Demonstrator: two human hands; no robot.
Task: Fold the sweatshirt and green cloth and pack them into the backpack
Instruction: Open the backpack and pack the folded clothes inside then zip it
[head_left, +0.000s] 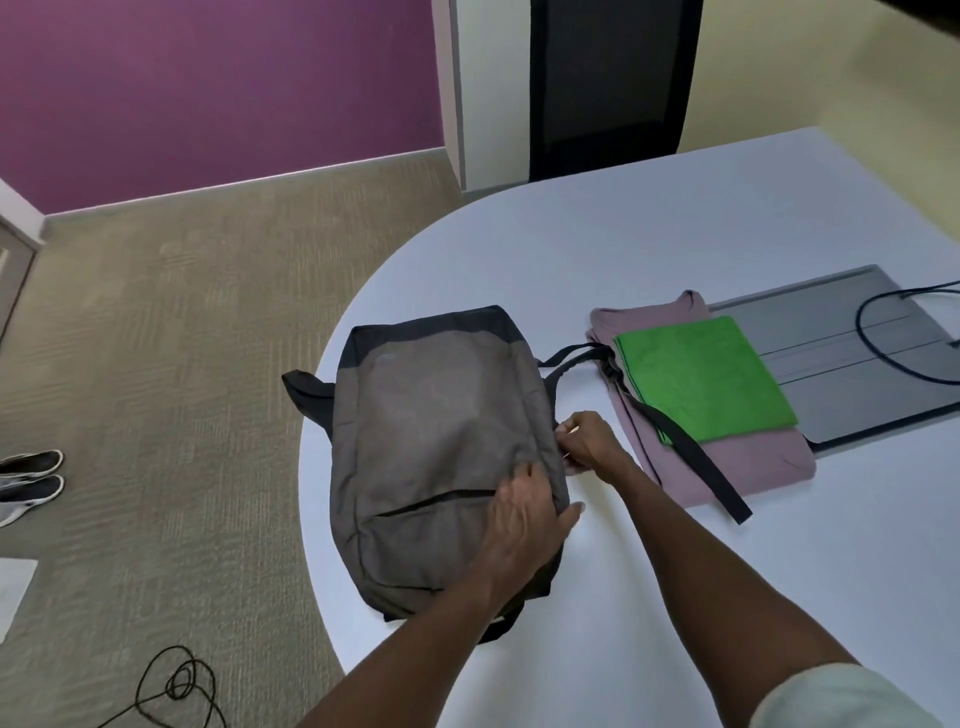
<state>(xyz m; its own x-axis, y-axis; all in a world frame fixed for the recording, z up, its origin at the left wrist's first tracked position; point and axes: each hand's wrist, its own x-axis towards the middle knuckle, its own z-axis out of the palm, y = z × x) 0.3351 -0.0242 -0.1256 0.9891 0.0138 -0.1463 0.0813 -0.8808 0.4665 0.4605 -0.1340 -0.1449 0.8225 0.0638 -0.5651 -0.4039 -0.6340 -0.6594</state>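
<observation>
Backpack (441, 447) lies on white table (649, 239); beige carpet (182, 364) beside.

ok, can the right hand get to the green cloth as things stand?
Probably yes. The green cloth lies exposed on top of the folded sweatshirt, just beyond the right hand. Only a backpack strap crosses its near corner, and the hand must first drop its grip at the backpack edge.

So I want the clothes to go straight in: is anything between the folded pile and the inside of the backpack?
Yes. The backpack looks still closed, with the right hand pinching at its side edge. Also, a black strap lies across the green cloth and sweatshirt.
</observation>
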